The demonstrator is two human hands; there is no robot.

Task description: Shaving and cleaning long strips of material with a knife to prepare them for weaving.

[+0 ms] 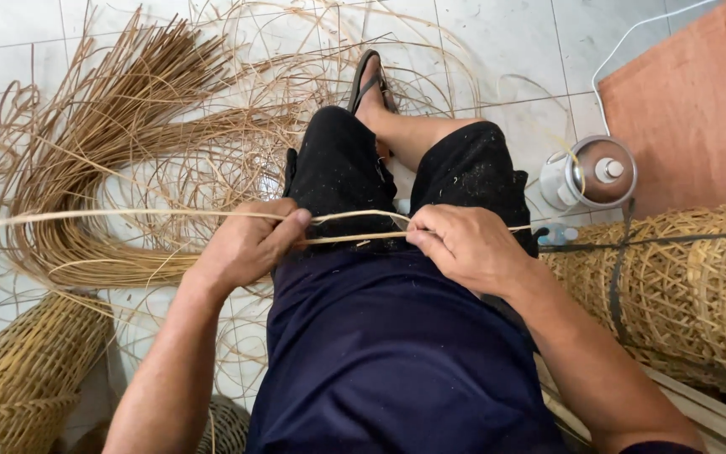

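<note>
Both hands pinch one pale rattan strip (346, 227) stretched across my lap — left hand (249, 244) clenched on it at nine o'clock, right hand (464, 248) at three — and, pulled too hard, I judge it could kink or splinter between my thumbs.

One head-worn camera looks steeply down and forward over the seated person's lap (397, 336), close in, with tiled floor (506, 42) beyond.

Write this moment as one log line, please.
left hand: grips rattan strip | right hand: pinches same strip | strip: stretched across lap | nearby: rattan bundle left, woven basket right
</note>
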